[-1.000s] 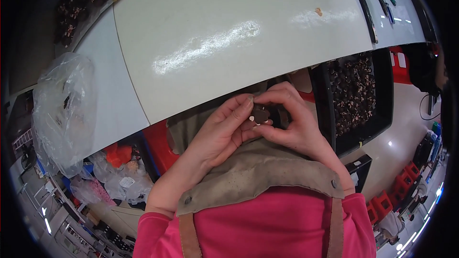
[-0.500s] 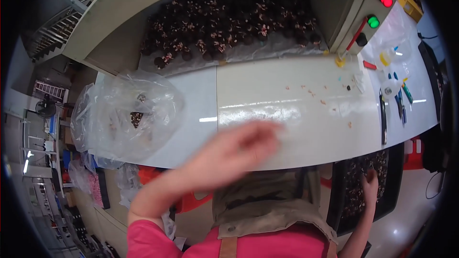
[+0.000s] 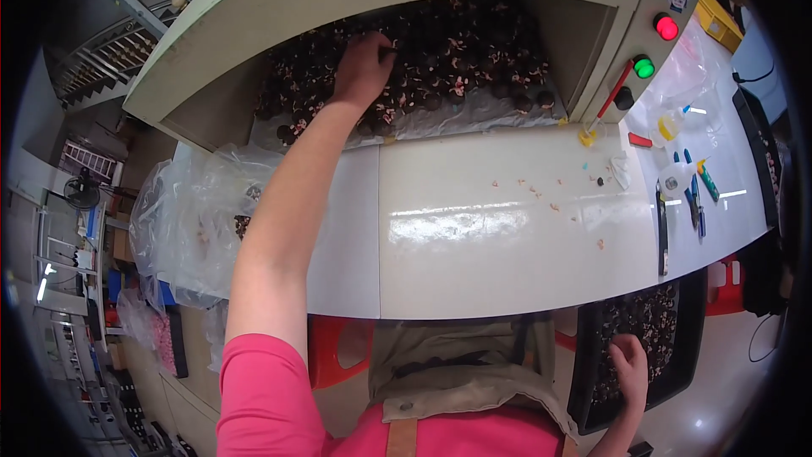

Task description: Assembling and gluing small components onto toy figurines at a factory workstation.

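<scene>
My left hand (image 3: pixel 362 69) reaches into the opening of a beige box-shaped machine (image 3: pixel 338 8), its fingers pinched together above a mass of dark rounded pieces (image 3: pixel 499 59) with pink bits among them. Something dark shows at the fingertips, but I cannot make out what it is. The pieces lie on a silvery sheet (image 3: pixel 482 110). Lower right, my right hand (image 3: pixel 630 364) is over the near part of a black tray (image 3: pixel 689 347) filled with small dark and pale pieces (image 3: pixel 639 322). Its fingers are curled in, and what they hold, if anything, is hidden.
Clear plastic bags (image 3: pixel 194 228) lie on the table's left side, partly behind my left forearm. Pinkish crumbs (image 3: pixel 533 192) dot the white tabletop (image 3: pixel 474 271). Tweezers (image 3: pixel 695 207), a black tool (image 3: pixel 662 237) and small bottles (image 3: pixel 677 178) sit at right. A red stool (image 3: pixel 338 355) stands below.
My left hand has moved from above the near table edge up and away into the machine's opening. My right hand stays at the black tray, slightly lower in the view.
</scene>
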`<state>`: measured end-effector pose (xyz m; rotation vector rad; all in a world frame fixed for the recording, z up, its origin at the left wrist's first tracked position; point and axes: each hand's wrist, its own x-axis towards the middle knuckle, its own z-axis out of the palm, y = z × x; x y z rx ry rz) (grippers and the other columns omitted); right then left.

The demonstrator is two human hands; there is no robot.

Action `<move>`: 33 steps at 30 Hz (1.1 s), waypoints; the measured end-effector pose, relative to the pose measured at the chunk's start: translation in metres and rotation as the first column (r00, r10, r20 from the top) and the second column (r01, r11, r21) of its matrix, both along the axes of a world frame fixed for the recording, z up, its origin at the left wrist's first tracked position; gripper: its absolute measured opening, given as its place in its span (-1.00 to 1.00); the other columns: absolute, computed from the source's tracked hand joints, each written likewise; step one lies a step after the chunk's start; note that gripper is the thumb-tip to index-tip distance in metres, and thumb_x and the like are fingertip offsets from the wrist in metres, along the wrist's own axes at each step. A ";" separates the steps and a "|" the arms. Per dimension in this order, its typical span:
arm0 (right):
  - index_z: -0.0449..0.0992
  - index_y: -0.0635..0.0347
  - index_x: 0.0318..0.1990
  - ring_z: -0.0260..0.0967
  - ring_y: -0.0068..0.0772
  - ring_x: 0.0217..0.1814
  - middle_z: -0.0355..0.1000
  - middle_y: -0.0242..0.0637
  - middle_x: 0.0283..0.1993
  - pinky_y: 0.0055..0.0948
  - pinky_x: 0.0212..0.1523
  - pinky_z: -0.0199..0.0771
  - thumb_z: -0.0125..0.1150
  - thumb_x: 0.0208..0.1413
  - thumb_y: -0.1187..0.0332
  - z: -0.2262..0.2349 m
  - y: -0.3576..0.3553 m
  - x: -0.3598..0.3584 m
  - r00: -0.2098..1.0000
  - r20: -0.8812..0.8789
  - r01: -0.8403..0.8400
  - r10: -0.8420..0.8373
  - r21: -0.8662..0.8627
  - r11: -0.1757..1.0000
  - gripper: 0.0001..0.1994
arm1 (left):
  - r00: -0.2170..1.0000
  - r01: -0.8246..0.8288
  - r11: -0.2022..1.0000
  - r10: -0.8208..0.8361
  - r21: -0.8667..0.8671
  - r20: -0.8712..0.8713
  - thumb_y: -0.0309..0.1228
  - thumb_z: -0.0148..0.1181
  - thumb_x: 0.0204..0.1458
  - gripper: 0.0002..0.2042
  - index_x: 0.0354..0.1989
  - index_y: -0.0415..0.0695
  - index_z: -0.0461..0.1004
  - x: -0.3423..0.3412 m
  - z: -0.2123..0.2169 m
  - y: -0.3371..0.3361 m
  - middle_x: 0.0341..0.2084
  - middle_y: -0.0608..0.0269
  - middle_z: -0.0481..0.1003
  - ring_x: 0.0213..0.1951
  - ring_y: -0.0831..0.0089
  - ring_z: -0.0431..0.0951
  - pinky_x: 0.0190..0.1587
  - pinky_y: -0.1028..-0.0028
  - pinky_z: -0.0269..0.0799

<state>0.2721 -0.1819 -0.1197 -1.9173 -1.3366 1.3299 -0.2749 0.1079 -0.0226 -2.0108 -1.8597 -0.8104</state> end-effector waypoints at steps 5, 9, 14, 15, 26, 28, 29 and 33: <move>0.40 0.28 -0.23 0.32 -0.65 -0.26 0.40 -0.38 -0.34 -0.62 -0.19 0.32 0.16 -0.04 0.50 0.039 0.022 -0.060 0.932 -0.253 -0.266 0.258 0.004 0.964 -0.82 | 0.877 0.039 0.999 -0.048 0.029 0.478 -0.42 0.16 -0.09 -0.78 -0.24 -0.18 0.44 0.015 0.013 -0.047 -0.36 0.17 0.51 -0.31 0.37 0.50 -0.24 0.44 0.42; 0.41 0.27 -0.20 0.34 -0.55 -0.23 0.38 -0.34 -0.25 -0.61 -0.20 0.33 0.18 -0.10 0.54 0.056 0.038 -0.107 0.761 -0.194 -0.532 0.620 0.362 0.766 -0.75 | 0.157 0.347 0.938 -0.032 -0.025 0.987 -0.45 0.10 -0.01 -0.71 -0.10 -0.26 0.37 0.079 0.034 -0.144 -0.22 0.19 0.45 -0.17 0.46 0.46 -0.14 0.51 0.39; 0.31 0.29 -0.04 0.27 -0.43 -0.04 0.30 -0.20 -0.06 -0.47 -0.03 0.26 0.25 -0.13 0.51 0.049 0.027 -0.168 0.557 -0.629 -0.370 0.543 0.397 0.840 -0.57 | -0.178 0.679 0.726 0.302 -0.105 0.937 -0.52 0.08 -0.03 -0.73 -0.11 -0.25 0.33 0.138 0.008 -0.295 -0.20 0.13 0.41 -0.14 0.39 0.43 -0.08 0.47 0.34; 0.29 0.29 -0.02 0.27 -0.43 -0.04 0.29 -0.20 -0.04 -0.45 0.00 0.24 0.27 -0.12 0.50 0.052 0.023 -0.177 0.493 -0.701 -0.372 0.516 0.367 0.853 -0.54 | -0.199 0.659 0.731 0.395 -0.176 0.897 -0.45 0.13 -0.04 -0.75 -0.17 -0.22 0.35 0.152 0.003 -0.314 -0.23 0.11 0.38 -0.18 0.36 0.42 -0.15 0.46 0.35; 0.30 0.24 -0.19 0.24 -0.53 -0.17 0.21 -0.29 -0.16 -0.54 -0.15 0.31 0.27 -0.14 0.62 0.021 -0.003 -0.193 0.577 -0.584 -0.407 0.572 0.401 0.820 -0.66 | -0.412 0.665 0.740 0.477 -0.102 0.776 -0.41 -0.02 0.13 -0.64 0.10 -0.23 0.25 0.177 -0.047 -0.354 -0.09 0.23 0.38 -0.04 0.50 0.37 0.02 0.48 0.27; 0.29 0.23 -0.20 0.23 -0.51 -0.16 0.20 -0.29 -0.17 -0.53 -0.14 0.30 0.29 -0.15 0.61 0.015 -0.005 -0.192 0.583 -0.573 -0.399 0.576 0.416 0.817 -0.65 | -0.373 0.661 0.739 0.478 -0.134 0.795 -0.39 0.01 0.11 -0.62 0.10 -0.22 0.25 0.180 -0.047 -0.353 -0.09 0.21 0.38 -0.05 0.46 0.38 0.04 0.43 0.25; 0.29 0.22 -0.22 0.22 -0.49 -0.15 0.20 -0.30 -0.18 -0.52 -0.13 0.30 0.30 -0.16 0.60 0.014 -0.006 -0.191 0.583 -0.565 -0.393 0.583 0.432 0.812 -0.65 | -0.326 0.663 0.730 0.480 -0.165 0.814 -0.37 0.01 0.12 -0.63 0.09 -0.21 0.25 0.180 -0.049 -0.354 -0.09 0.20 0.38 -0.03 0.46 0.37 0.04 0.43 0.25; 0.28 0.21 -0.23 0.19 -0.47 -0.14 0.19 -0.30 -0.19 -0.51 -0.10 0.27 0.33 -0.18 0.59 0.016 -0.005 -0.190 0.584 -0.579 -0.395 0.569 0.410 0.822 -0.63 | -0.332 0.616 0.768 0.452 -0.173 0.828 -0.34 0.01 0.13 -0.66 0.05 -0.19 0.25 0.184 -0.056 -0.355 -0.10 0.20 0.37 -0.02 0.46 0.37 0.05 0.43 0.25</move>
